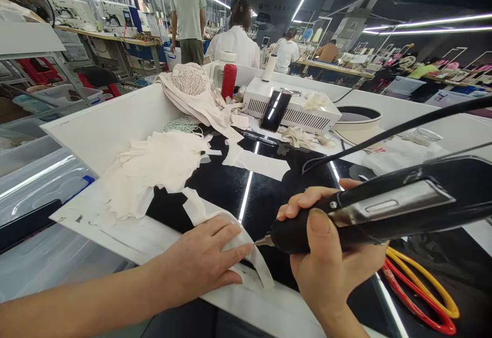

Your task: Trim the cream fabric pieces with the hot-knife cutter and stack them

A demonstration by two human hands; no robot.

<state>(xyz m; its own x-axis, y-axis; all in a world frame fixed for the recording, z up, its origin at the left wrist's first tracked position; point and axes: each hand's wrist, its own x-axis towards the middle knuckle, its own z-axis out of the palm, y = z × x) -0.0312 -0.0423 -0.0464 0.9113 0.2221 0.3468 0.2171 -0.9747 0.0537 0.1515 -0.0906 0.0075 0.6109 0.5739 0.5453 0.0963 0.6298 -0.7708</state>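
Note:
On the glossy black work surface lies a curved strip of pale fabric. My left hand rests flat across it, fingers spread, holding nothing. My right hand is wrapped round a black handheld tool with a silver side plate. The tool's narrow metal tip points left, at the strip's edge just beyond my left fingertips. A pile of cream fabric pieces sits to the left, and another flat pale piece lies further back.
Red and yellow handles lie at the lower right. A dark cable arches over the right side. Behind stand a phone, a white vented box, a red bottle and beige garments. Several people sit or stand beyond.

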